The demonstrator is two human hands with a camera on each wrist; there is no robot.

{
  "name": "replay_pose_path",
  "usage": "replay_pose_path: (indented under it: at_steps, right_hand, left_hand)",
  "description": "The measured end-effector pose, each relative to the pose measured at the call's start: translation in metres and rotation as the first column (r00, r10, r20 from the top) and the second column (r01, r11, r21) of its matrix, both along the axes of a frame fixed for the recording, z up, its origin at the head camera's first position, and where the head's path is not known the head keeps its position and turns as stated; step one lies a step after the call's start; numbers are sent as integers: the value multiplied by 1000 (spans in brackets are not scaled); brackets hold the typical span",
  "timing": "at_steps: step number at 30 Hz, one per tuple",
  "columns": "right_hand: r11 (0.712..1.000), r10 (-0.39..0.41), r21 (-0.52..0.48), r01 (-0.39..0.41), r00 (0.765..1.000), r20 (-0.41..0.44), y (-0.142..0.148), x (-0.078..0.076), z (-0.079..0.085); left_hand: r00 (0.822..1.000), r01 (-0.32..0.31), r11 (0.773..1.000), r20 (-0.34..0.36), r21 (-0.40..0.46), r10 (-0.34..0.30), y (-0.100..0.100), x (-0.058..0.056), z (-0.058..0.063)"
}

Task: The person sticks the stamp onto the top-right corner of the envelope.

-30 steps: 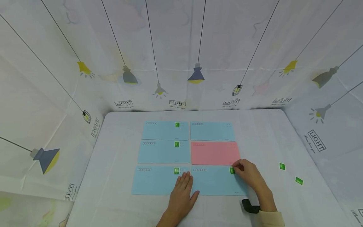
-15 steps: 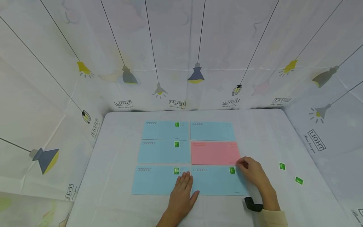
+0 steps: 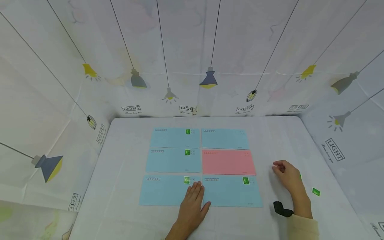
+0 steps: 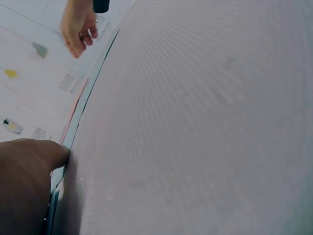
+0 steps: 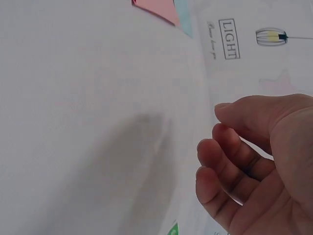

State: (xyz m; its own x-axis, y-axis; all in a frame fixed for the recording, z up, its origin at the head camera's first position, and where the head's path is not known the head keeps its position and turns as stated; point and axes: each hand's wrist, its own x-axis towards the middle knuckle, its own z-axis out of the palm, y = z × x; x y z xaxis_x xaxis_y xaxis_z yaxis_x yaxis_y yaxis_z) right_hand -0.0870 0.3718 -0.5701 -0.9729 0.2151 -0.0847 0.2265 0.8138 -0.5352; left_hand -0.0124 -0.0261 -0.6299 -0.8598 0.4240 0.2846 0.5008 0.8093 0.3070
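Note:
My left hand lies flat with straight fingers across the inner edges of the front left blue envelope and the front right blue envelope. A green stamp sits at the front right envelope's upper right; another stamp is on the left one. Off to the right, my right hand hovers over the white table, its fingers loosely curled; in the right wrist view nothing shows between thumb and fingers. One loose stamp lies right of this hand, and a second is mostly hidden behind it.
Behind the front pair lie a pink envelope and several more blue envelopes, in two columns. The left column's envelopes bear stamps. A lamp-patterned cloth walls the table's back and sides. A black band is on my right wrist.
My right hand has left the stamp at the front right envelope's corner and moved right, toward the loose stamps, now partly covering one. The left hand stays in place.

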Motion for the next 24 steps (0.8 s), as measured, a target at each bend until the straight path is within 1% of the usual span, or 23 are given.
replay_pose_path:
  at_steps: [6,9,12,17,23,24]
  right_hand:
    - [999,-34,39,33,999,9,29,1,3]
    - [996,-75,52,73,996,36,42,4,4]
    - [990,-132,53,128,988,82,53,8,5]
    - [977,-215,48,210,959,182,73,14,7]
    - [955,-298,80,287,922,247,95,25,6]
    - [949,-316,79,306,913,259,98,26,6]
  left_hand:
    - [1000,-1,1000,17,-3,1,0,0,1]
    - [1000,-3,1000,20,1,3,0,-1,1]
    - [1000,-3,1000,19,-1,3,0,-1,1]
    - [1000,-3,1000,14,-1,3,0,0,1]
    - [1000,2,1000,-7,0,-2,-1,0,2]
    - [1000,2,1000,-4,-2,-2,-1,0,3]
